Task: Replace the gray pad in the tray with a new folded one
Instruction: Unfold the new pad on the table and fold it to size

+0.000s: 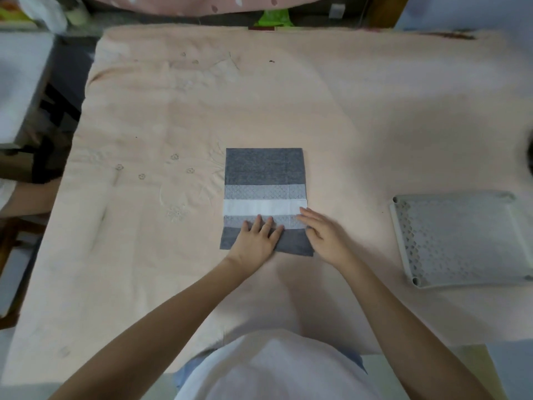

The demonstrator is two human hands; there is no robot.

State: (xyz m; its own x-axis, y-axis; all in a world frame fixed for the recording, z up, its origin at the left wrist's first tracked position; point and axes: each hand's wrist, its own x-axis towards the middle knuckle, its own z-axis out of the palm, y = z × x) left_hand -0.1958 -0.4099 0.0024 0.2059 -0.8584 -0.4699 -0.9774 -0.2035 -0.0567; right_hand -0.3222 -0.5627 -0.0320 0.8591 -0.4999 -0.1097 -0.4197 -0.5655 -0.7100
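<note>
Left hand flat, fingers straight, pressing near edge of folded gray pad with pale quilted bands and white centre strip. Right hand flat too, fingers extended, resting on pad's near-right corner; neither hand gripping anything. Pad lying on peach embroidered cloth covering the table, mid-table, well apart from tray. Looks like crease-setting on the new pad, placement not yet done. Best to keep both palms flat, smooth outward from middle to edges, hold near flap aligned with side edges so layers stay square. Probably soft and springy, so folds may pop open if released early. Pale gray perforated plastic tray off to the right near table edge, appears empty; cannot tell where old pad is. Beyond table: pink patterned fabric at far side, bright green item beside it, gray-white furniture at left, blurred.
</note>
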